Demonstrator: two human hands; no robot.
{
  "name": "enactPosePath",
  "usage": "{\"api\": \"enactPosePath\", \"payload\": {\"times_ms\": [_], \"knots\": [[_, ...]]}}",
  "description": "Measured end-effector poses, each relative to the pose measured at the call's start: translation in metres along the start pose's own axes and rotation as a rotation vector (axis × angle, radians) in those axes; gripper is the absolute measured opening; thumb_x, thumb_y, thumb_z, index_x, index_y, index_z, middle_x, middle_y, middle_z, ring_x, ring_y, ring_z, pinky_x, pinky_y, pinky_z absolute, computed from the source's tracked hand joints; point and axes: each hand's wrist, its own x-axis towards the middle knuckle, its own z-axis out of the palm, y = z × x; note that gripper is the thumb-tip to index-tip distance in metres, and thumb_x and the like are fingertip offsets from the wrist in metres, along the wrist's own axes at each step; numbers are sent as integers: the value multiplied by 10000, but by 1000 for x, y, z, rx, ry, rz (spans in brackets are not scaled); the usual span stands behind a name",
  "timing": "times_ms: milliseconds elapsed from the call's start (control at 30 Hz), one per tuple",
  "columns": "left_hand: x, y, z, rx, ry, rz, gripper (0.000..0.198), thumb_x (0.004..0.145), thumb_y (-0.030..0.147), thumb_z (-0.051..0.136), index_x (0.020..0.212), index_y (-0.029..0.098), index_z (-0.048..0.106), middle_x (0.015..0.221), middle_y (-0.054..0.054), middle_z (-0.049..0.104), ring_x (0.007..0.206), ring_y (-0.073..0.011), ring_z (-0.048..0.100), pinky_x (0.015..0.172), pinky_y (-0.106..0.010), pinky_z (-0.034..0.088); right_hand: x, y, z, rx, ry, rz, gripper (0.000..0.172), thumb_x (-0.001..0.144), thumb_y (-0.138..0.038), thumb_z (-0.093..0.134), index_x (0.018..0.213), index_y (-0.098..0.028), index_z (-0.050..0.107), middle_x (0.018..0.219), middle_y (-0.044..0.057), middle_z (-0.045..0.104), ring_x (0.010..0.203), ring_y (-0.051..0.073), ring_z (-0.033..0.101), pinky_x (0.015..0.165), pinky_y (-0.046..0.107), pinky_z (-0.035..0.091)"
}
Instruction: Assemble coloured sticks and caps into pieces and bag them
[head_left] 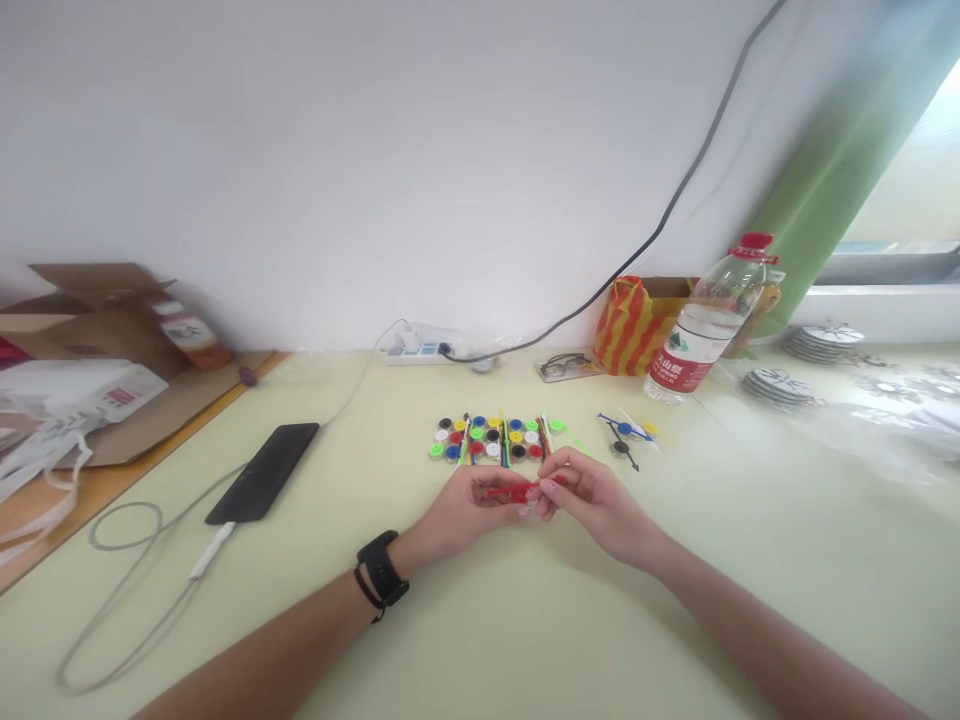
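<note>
Between 2 hands (466,508) (600,505) — red piece (517,493)

Left forearm (292,632): extended from the near left toward the far middle, slanted inward.
Left wrist (409,550): held nearly straight, aligned with the forearm.
Left hand (461,515): pointed right, with the thumb laid on the near side and the fingers curled on the far side.
Right forearm (750,622): extended from the near right, slanted inward.
Right hand (596,502): pointed left, with thumb and index finger pinched together.
Fingertips (548,486): brought close together between the hands; contact cannot be judged.
</note>
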Motion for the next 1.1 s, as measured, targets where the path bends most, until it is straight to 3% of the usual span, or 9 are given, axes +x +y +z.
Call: {"api": "enactPosePath", "payload": {"times_ms": [100,233,433,600,800,933,1100], "knots": [[-1,0,-1,-3,-1,-22,329,867,352,807,1129,158,760,1057,-120,763,997,-235,708,876,-335,571,-1,-2,2,-27,8,11,332,921,-530,688,947,-221,571,843,39,732,712,167,685,715,348,579],[-3,-2,-2,-18,-19,-85,342,840,380,825,1084,149,762,868,-77,750,686,-150,659,627,-255,538,-2,-3,4,-68,-5,26,332,921,-526,689,912,-213,580,704,1,685,644,155,658,646,317,559],[-3,1,1,18,-51,34,304,846,341,820,1072,142,773,1037,-117,771,967,-229,711,876,-321,559,-3,-1,1,-83,-36,54,359,916,-548,684,895,-200,596,756,24,712,626,142,642,637,304,547],[-3,0,1,3,-35,34,362,850,338,817,1145,141,745,1108,-132,763,1036,-265,719,963,-387,562,-2,2,-1,-64,-69,68,372,910,-563,681,905,-201,595,830,45,727,615,137,623,624,306,536],[-5,1,6,152,54,120,247,919,335,742,1089,158,764,1050,-100,764,956,-230,714,895,-344,579,-4,8,0,-204,-44,69,328,944,-542,638,924,-218,593,792,12,663,638,136,587,619,282,506],[-5,1,4,342,128,199,200,928,339,725,1046,184,770,1007,-75,750,923,-213,698,823,-309,576,-5,7,-2,-408,-31,-25,286,973,-492,598,904,-217,634,810,19,667,679,150,568,631,282,480],[-7,3,-1,517,135,311,173,930,324,711,1031,192,757,946,-64,741,874,-198,691,833,-315,560,-4,6,-6,-484,-27,-74,260,984,-439,570,901,-217,675,855,42,693,725,176,583,648,299,483]]}}
